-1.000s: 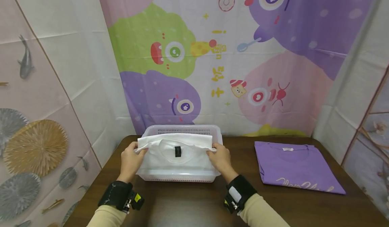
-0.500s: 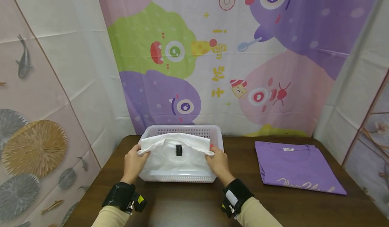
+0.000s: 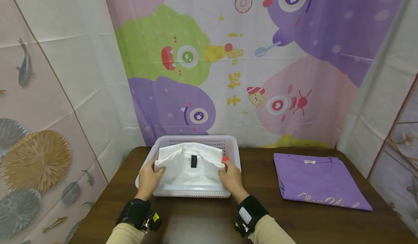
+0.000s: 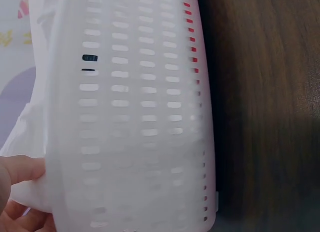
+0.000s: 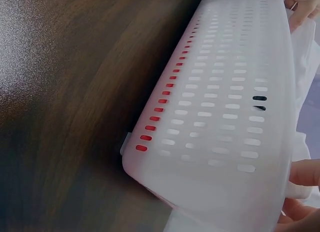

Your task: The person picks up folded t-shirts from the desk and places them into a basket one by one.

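A folded white T-shirt (image 3: 189,167) with a black neck label stands partly inside a white perforated plastic basket (image 3: 183,193). My left hand (image 3: 151,178) pinches the shirt's left corner, thumb on the near side. At its right corner, my right hand (image 3: 232,178) pinches the fabric the same way. In the left wrist view, the thumb and fingers of my left hand (image 4: 22,192) show beside the basket rim. The right wrist view has my right hand (image 5: 302,192) at the rim, with the black label visible through the slots.
Something red (image 3: 225,159) shows inside the basket by my right fingers, and more red shows through its lower slots. A folded purple T-shirt (image 3: 320,182) lies to the right on the dark wooden table (image 3: 196,222). A printed cloth (image 3: 241,120) hangs behind.
Both hands have moved inward towards each other with the white T-shirt, its top edge now narrower and its corners inside the basket's sides. The red thing has come into view.
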{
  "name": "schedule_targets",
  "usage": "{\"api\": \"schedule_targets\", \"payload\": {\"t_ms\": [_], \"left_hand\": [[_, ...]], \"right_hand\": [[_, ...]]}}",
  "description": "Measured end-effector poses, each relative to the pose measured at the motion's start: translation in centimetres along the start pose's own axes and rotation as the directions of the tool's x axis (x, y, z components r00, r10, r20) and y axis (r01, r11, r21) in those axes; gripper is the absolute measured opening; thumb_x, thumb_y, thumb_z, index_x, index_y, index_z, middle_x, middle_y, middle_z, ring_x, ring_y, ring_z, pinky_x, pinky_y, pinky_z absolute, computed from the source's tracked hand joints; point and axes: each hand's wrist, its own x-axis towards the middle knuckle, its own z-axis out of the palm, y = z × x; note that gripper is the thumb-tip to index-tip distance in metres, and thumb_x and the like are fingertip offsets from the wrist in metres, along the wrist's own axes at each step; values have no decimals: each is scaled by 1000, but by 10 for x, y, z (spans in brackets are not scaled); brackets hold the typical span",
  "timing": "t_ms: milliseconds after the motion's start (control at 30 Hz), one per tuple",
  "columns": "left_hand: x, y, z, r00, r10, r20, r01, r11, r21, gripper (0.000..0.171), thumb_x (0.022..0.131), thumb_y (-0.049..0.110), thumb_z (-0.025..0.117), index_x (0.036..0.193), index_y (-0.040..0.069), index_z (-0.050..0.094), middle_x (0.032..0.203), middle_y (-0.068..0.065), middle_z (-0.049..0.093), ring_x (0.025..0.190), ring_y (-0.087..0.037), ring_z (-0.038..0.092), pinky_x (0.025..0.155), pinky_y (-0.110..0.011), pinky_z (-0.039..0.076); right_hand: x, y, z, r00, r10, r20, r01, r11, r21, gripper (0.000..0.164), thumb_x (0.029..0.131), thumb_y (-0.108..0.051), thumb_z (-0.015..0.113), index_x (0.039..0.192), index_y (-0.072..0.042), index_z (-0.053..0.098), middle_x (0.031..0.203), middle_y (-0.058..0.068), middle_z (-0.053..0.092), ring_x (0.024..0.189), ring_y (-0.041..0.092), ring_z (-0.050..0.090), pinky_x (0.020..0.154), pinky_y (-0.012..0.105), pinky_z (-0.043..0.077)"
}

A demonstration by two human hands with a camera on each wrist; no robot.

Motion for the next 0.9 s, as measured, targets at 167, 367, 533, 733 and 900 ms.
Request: {"api": "schedule_targets", "payload": {"t_ms": [167,367,533,733,900], "left_hand": [[-1,-2,4,999,-36,10,36,999,2,26,83,11,67,101,-7,62,85,-22,67,76,-30,59,67,-33,42],[-3,-4,7,999,-45,7,45,999,-1,22,85,7,63,102,-8,64,90,-24,70,82,-34,66,72,-39,49],[-5,-4,7,999,-50,15,49,999,9,21,87,4,60,105,-7,64,99,-24,70,90,-35,67,80,-45,50],[-5,-5,9,998,-56,19,55,998,29,22,87,5,59,105,-6,64,99,-24,70,90,-34,67,79,-45,50],[-6,-5,9,999,-45,14,45,998,32,20,87,4,59,104,-6,65,98,-24,70,89,-35,67,78,-46,50]], "right_hand": [[0,0,1,1000,0,29,0,1000,-5,23,80,-1,61,103,3,63,90,20,69,83,32,63,74,41,51],[2,2,1,998,13,65,-14,1000,16,37,82,-1,62,118,5,59,106,26,69,101,38,65,88,47,52],[2,4,0,998,6,64,-7,1000,17,40,83,-1,64,121,10,57,114,30,66,109,43,63,92,50,51],[2,5,0,999,-7,53,6,1000,18,37,83,-1,63,118,10,59,110,29,68,106,42,64,91,50,52],[1,6,0,999,-31,34,31,999,18,34,83,-1,63,115,9,60,106,28,69,102,41,65,89,49,52]]}}
